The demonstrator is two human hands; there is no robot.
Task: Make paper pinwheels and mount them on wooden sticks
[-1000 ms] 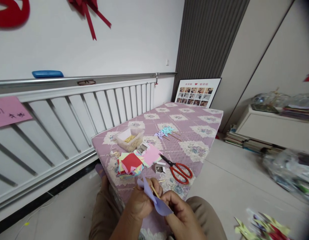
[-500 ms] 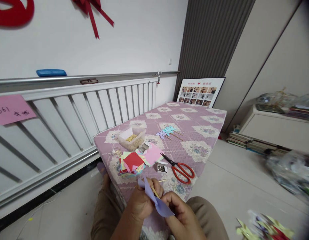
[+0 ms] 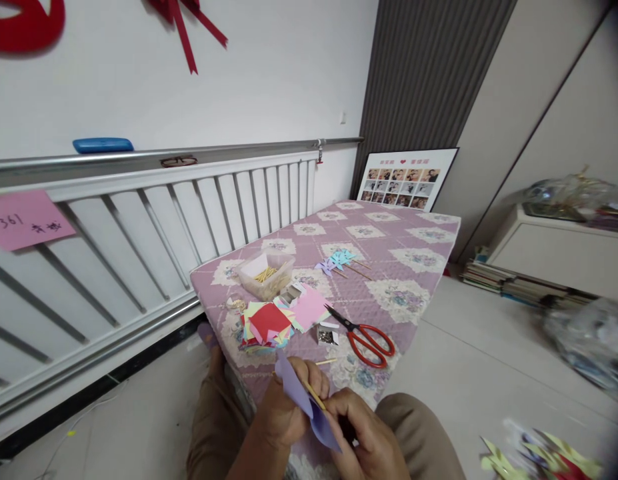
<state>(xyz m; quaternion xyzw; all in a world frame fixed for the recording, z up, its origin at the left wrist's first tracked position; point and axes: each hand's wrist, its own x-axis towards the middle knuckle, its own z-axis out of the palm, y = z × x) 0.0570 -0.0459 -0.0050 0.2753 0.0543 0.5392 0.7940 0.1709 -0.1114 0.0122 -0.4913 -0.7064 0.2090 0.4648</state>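
Low over the near edge of the covered table, my two hands meet on a purple paper pinwheel (image 3: pixel 325 428). My left hand (image 3: pixel 283 413) is closed around its paper, with a thin wooden stick (image 3: pixel 315 395) lying along its fingers. My right hand (image 3: pixel 363 427) pinches where the stick's end meets the middle of the pinwheel; its fingertips partly hide that spot. Beyond my hands lie a stack of coloured paper squares (image 3: pixel 269 325), a small box of metal pins (image 3: pixel 328 335) and red-handled scissors (image 3: pixel 369 345).
A plastic tub of sticks (image 3: pixel 266 283) stands near the radiator (image 3: pixel 229 207). Finished pinwheels (image 3: pixel 339 260) lie farther back on the floral cover (image 3: pixel 399 293). Yellow and red pinwheels (image 3: pixel 543 457) are at lower right. A framed photo board (image 3: pixel 406 180) leans at the far end.
My right hand has shifted slightly, its fingertips now closer on the stick's end. The purple paper has tilted, its lower blade swinging down. The view has moved a little.
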